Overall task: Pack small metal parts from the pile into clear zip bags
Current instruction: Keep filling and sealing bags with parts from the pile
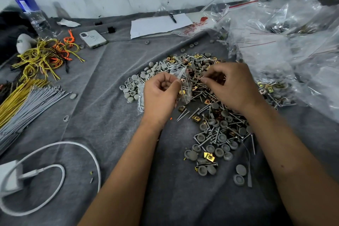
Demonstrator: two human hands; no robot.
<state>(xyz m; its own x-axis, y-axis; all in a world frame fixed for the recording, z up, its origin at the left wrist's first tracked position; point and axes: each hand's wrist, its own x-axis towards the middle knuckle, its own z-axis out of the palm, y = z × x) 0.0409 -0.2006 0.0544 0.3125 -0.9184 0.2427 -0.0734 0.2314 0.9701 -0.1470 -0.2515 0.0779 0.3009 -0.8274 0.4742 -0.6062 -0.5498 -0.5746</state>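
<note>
A pile of screws, gold clips and grey caps [216, 123] spreads over the grey cloth [113, 115] at centre and right. My left hand [160, 93] pinches the upper edge of a small clear zip bag [185, 86], which hangs between my hands with a few screws and a copper washer inside. My right hand [231, 86] hovers just right of the bag's mouth with its fingers curled, pinching small parts above the pile. Which parts it holds is hard to tell.
A heap of clear zip bags [286, 38] fills the right side. Yellow and orange wires [45, 55], grey cable ties [31, 104], a white charger cable [60, 169], a phone [92, 38], a water bottle [31, 13] and paper with a pen [159, 24] lie left and back.
</note>
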